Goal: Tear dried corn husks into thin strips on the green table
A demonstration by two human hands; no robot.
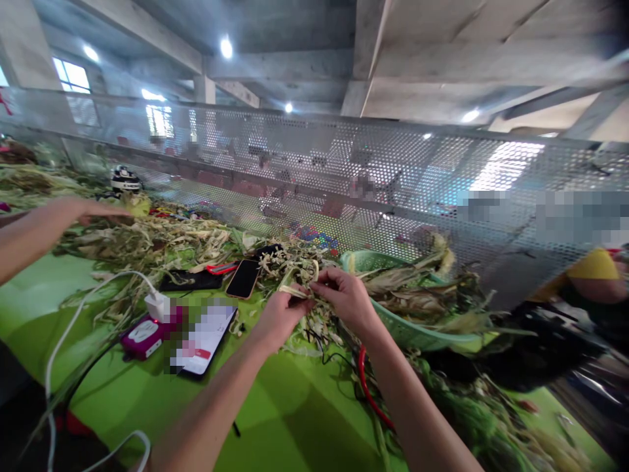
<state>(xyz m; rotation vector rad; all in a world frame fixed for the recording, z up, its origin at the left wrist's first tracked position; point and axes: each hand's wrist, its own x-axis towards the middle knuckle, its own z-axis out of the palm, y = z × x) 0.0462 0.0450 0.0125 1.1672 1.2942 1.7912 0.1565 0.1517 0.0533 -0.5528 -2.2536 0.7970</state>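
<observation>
Spreading under a bare concrete ceiling (442, 59), a bright green table (295, 406) carries a litter of dry corn husks (147, 242), backed by a perforated metal screen (344, 170). A green basket (417, 334), heaped with husks, sits against that screen. Just left of the basket both hands meet over the pile. The left hand (280, 318) and right hand (346, 298) each pinch one pale husk strip (295, 288), fingers closed on it, forearms reaching up from the near edge. Further left of the basket lies a black phone (243, 278); far left, another person's hand (93, 211) rests on the husks.
</observation>
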